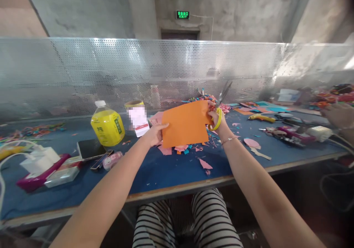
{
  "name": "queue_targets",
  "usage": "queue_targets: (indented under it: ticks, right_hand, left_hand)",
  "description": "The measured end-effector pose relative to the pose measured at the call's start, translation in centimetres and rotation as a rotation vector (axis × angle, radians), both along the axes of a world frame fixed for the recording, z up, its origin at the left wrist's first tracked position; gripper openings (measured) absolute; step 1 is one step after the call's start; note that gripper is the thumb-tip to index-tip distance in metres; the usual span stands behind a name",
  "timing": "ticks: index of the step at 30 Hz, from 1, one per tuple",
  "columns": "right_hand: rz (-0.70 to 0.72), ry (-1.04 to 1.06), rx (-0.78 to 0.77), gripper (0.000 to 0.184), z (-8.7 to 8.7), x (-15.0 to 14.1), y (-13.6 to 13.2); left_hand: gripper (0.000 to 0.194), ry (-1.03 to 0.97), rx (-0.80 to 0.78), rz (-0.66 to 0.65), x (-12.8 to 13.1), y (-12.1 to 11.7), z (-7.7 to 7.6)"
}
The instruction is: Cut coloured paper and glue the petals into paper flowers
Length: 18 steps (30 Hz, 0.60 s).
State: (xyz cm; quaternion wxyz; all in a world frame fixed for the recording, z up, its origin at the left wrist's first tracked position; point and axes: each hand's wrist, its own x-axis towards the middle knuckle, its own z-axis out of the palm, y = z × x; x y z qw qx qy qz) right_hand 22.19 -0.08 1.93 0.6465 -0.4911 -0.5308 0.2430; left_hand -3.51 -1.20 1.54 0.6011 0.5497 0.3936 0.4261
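Note:
An orange sheet of paper (185,126) is held up above the blue tabletop, with a small notch at its right edge. My left hand (155,134) grips its left edge, thumb on the front face. At the upper right edge, my right hand (217,117) pinches the sheet and also holds scissors (219,109) by their yellow handles, blades pointing up and away. Behind and below the sheet lie paper scraps in pink, blue and orange, partly hidden by it. A pink scrap (205,164) lies nearer the front edge.
On the left stand a yellow bottle (107,124), a phone (91,149) and a purple power strip (41,176) with white chargers. To the right lie a yellow-handled tool (261,118) and coloured sheets (260,107). Another person's hand (341,113) is at far right. A perforated metal screen (124,67) runs behind.

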Motion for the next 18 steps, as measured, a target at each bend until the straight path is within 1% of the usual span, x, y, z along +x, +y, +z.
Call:
queue_targets:
  ticks: [2,3,5,8,11,14,16,18]
  right_hand:
    - [0.126,0.132,0.061,0.06,-0.4,0.1,0.4]
    - [0.159,0.174,0.08,0.061,-0.5,0.2,0.6]
    - [0.166,0.205,0.095,0.06,-0.8,0.2,0.9]
    - [0.128,0.219,0.12,0.059,-0.8,0.1,1.0]
    - [0.049,0.19,0.14,0.051,-0.7,-0.2,1.0]
    - [-0.02,0.144,0.143,0.044,-0.6,-0.3,1.1]
    - [-0.033,0.163,0.129,0.041,-0.8,-0.1,1.5]
    - [-0.026,0.209,0.092,0.04,-1.0,0.1,1.9]
  left_hand:
    - [0.027,-0.011,0.028,-0.037,0.1,0.2,-0.3]
    - [0.026,-0.009,0.045,-0.038,0.0,0.3,-0.5]
    - [0.024,0.005,0.095,0.001,-0.1,0.5,-0.7]
    - [0.022,0.088,0.215,0.143,-0.5,1.0,-1.0]
    - [0.02,0.203,0.334,0.286,-0.7,1.4,-1.1]
    - [0.023,0.214,0.402,0.338,-0.8,1.6,-1.2]
    - [0.025,0.187,0.425,0.362,-0.9,1.8,-1.2]
    - [0.027,0.155,0.444,0.423,-1.2,2.2,-1.4]
